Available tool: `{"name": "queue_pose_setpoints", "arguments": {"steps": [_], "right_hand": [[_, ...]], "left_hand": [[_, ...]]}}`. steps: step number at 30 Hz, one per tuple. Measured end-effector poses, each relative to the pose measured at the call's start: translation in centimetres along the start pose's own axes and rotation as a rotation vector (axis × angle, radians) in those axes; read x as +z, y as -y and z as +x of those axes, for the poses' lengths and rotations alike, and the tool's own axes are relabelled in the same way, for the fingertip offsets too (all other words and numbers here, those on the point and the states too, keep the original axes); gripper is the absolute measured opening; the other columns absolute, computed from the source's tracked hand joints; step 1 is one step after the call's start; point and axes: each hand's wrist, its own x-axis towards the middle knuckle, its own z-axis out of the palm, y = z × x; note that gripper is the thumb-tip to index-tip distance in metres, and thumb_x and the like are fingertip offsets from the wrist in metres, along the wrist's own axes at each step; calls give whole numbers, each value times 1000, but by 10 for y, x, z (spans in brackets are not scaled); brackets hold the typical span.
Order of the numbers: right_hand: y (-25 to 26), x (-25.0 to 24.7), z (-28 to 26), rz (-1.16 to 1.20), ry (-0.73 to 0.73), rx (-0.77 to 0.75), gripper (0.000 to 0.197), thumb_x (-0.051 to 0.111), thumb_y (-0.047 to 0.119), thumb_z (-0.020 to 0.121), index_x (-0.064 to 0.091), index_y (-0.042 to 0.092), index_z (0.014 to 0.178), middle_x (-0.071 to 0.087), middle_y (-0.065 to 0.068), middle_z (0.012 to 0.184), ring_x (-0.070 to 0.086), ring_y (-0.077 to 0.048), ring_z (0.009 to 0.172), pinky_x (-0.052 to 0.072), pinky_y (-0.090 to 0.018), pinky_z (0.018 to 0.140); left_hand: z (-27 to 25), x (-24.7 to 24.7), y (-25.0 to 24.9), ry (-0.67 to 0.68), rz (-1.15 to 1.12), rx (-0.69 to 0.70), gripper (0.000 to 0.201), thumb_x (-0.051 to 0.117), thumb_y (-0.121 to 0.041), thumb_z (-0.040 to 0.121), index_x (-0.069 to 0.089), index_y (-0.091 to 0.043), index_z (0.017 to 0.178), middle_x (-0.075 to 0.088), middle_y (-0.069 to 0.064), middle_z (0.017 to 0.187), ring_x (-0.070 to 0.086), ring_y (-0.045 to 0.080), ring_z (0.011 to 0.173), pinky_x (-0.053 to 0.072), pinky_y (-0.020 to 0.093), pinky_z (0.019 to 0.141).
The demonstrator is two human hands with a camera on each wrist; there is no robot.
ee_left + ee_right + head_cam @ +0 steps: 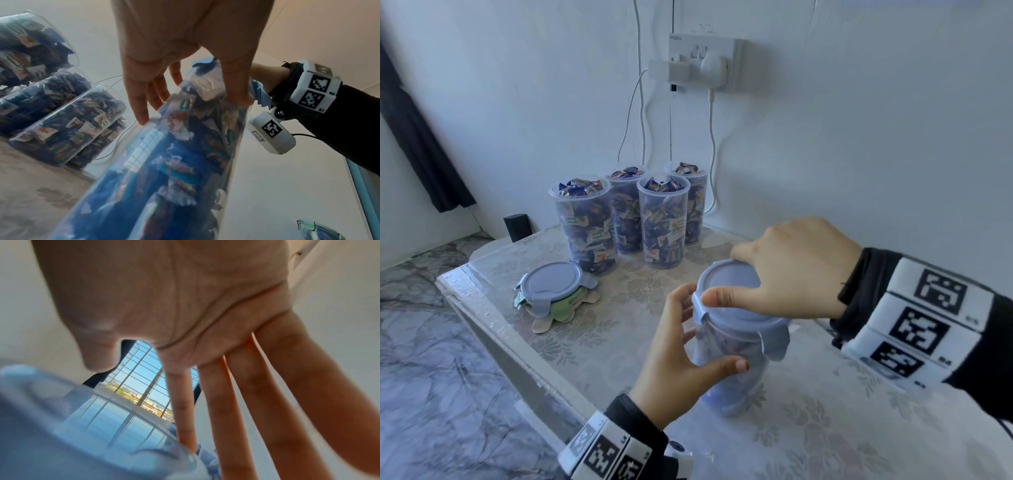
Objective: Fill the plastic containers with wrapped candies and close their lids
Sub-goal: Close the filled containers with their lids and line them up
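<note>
1. We see a tall, clear plastic container (736, 383) packed with blue-wrapped candies standing on the near part of the pale, floral-patterned table (825, 428).
2. Our left hand (674, 356) wraps the container's side: the thumb lies across the front wall and the fingers curl round the far side just under the rim (the left wrist view shows them pressed on the clear wall).
3. A round, light-blue plastic lid with clip flaps (732, 291) sits on top of this container; one flap hangs down at the front right, another sticks out at the left edge.
4. Our right hand (791, 270) lies over the lid, fingers straight and a little spread, reaching over its far edge, with the thumb tip on the left flap.
5. Four more clear plastic containers (664, 222) stand together at the back of the table, brim-full of wrapped candies and without lids.
6. A stack of spare lids (553, 287), light blue on top and green and cream below, lies just in front of the leftmost of them.
7. A white wall socket with plugs and cables (702, 61) is fixed above the table.
</note>
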Motion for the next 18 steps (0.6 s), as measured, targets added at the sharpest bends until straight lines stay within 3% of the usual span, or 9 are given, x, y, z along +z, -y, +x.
{"name": "queue_pose_setpoints", "arguments": {"steps": [1,2,3,4,6,9,12,15,18], "right_hand": [[-9,1,1,44,60,-12,76,20,86,70,55,32,109,57,8,82,52,-14,73,35,-27,60],[-17,1,1,140,158,-46,72,31,84,71,46,40,125,59,9,107,55,-15,97,41,-28,76],[-24,0,2,275,258,-116,72,47,77,73,31,48,137,47,12,134,45,-11,123,38,-29,95],[-28,-1,2,414,335,-207,82,62,64,74,16,55,141,29,17,148,28,-5,137,30,-30,108],[-29,-1,2,521,398,-333,98,77,40,72,8,62,138,16,22,151,12,3,140,22,-30,114],[-29,6,6,464,352,-350,96,76,33,71,13,66,134,17,22,144,26,-6,135,36,-35,107],[-26,7,8,463,315,-350,90,77,32,68,22,65,131,24,19,130,45,-9,114,48,-34,91],[-25,3,6,430,291,-353,85,76,33,70,24,60,133,27,15,121,49,-10,97,48,-26,73],[-23,5,5,403,238,-343,83,75,36,70,25,58,133,29,13,119,49,-9,90,45,-24,66]], "left_hand": [[1,0,0,2,-3,-6,84,86,-25,55,36,-29,122,52,-34,113,50,-10,110,41,6,84],[2,-1,1,3,-6,-12,83,85,-22,55,37,-29,122,54,-32,113,50,-9,109,42,6,83],[2,-2,2,5,-8,-19,84,86,-23,55,37,-30,122,54,-31,114,50,-8,111,42,7,83],[3,-3,3,11,-8,-25,85,86,-28,54,37,-32,123,53,-30,115,48,-7,113,43,7,84],[4,-4,3,21,-4,-38,86,83,-38,52,36,-36,125,51,-30,118,45,-6,118,43,8,86],[5,-5,1,28,-7,-33,87,81,-40,52,36,-34,126,49,-33,118,45,-7,118,45,9,85],[6,-6,0,42,-9,-29,83,82,-39,53,37,-35,123,50,-31,117,45,-6,117,45,9,85],[6,-6,-1,44,-4,-30,79,82,-39,54,38,-40,120,50,-31,117,45,-6,117,45,9,85],[6,-5,-2,46,-1,-24,77,81,-39,56,38,-44,119,49,-31,118,45,-5,118,44,10,85]]}}
